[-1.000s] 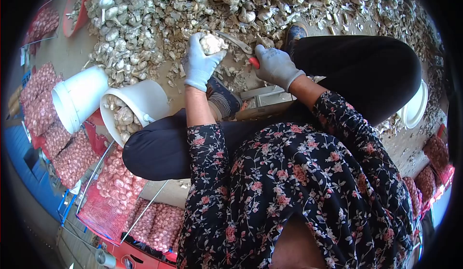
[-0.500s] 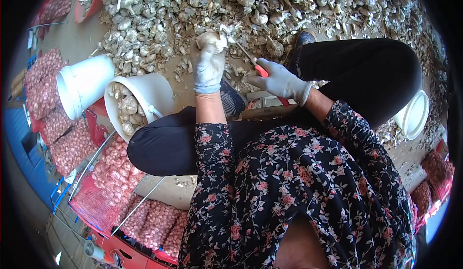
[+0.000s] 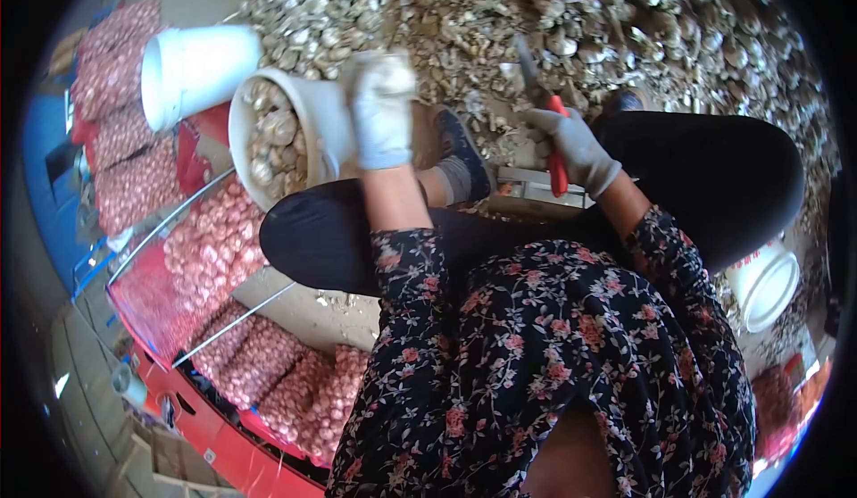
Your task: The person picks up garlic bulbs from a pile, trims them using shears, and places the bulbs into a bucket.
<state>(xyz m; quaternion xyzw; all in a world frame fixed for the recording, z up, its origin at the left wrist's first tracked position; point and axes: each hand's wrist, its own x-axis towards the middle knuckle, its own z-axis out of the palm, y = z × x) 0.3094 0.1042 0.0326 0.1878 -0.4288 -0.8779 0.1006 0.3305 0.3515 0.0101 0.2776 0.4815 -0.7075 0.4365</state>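
The gloved left hand (image 3: 382,110) is blurred, its fingers curled near the rim of a white bucket (image 3: 308,110) of trimmed garlic bulbs (image 3: 272,136) — whether it grips a bulb I cannot tell. The gloved right hand (image 3: 571,145) is clenched on a red-handled knife (image 3: 546,119), blade pointing up toward the garlic heap (image 3: 553,16). A second white bucket (image 3: 192,70) lies just beside the first — red mesh sacks of garlic (image 3: 205,257) to the left.
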